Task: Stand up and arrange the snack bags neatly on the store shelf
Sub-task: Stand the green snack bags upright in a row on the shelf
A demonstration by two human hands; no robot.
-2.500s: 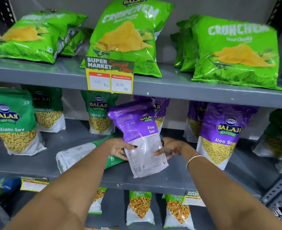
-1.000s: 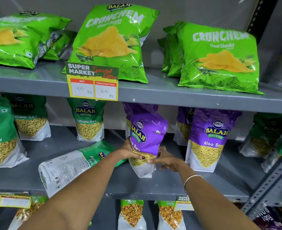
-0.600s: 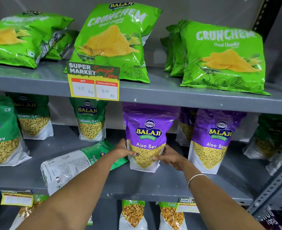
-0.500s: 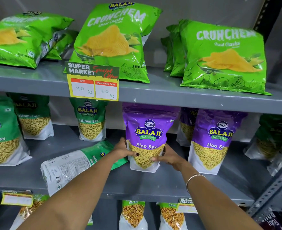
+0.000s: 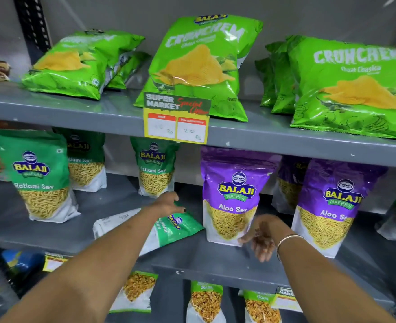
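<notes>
- Left hand (image 5: 169,204) open, palm down, reaching over the toppled green Ratlami Sev bag (image 5: 159,227), gripping nothing yet.
- Toppled bag flat on the middle shelf (image 5: 113,199), top toward the right, back panel partly upward, lying between the upright green bag (image 5: 154,170) behind and the purple Aloo Sev bag (image 5: 234,197) just to the right.
- Right hand (image 5: 261,236) blurred, fingers loosely spread, empty, near the lower right corner of the purple bag, which stands upright, label forward.
- Best taken by the top seam or by both side edges, then lifted clear, not dragged.
- Worth turning label forward, base flattened against the shelf before letting go.
- Good spot, probably: in line with the green row on the left, front edges level.
- Care needed near the purple neighbour; a knock could tip it.
</notes>
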